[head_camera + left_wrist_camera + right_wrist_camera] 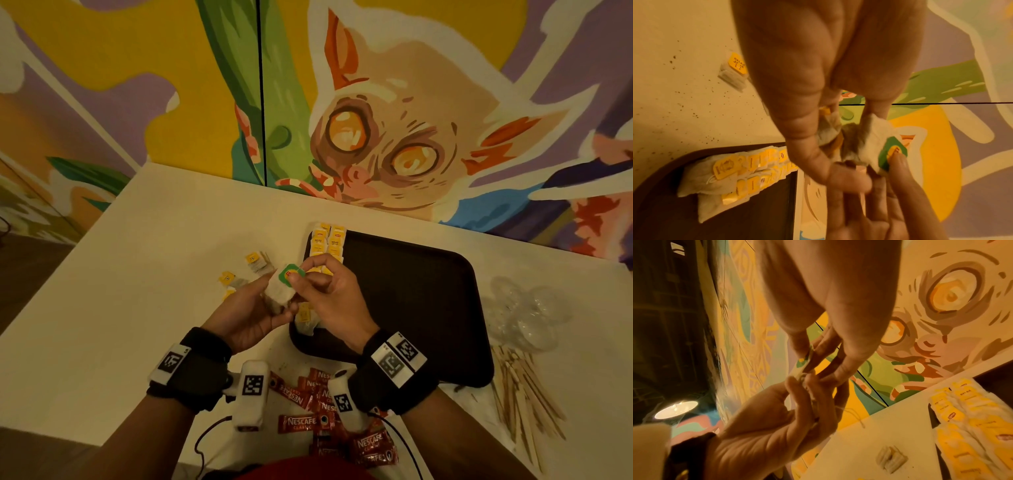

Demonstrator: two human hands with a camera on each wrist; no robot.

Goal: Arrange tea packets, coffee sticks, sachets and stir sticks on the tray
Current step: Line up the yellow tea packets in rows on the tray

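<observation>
My left hand (253, 310) holds a small bunch of white tea bags (279, 294) above the table, just left of the dark tray (411, 301). My right hand (322, 291) pinches the green tag (290, 273) of the top tea bag (875, 146) between thumb and forefinger; the tag (802, 361) shows edge-on in the right wrist view. Two rows of yellow-tagged tea bags (327, 245) lie along the tray's left side (748, 168). Loose yellow-tagged tea bags (258, 262) lie on the table to the left.
Red Nescafe coffee sticks (318, 407) are piled at the table's near edge between my wrists. Wooden stir sticks (520, 387) lie right of the tray, with clear plastic items (527, 315) behind them. A painted wall (376, 102) stands behind the table.
</observation>
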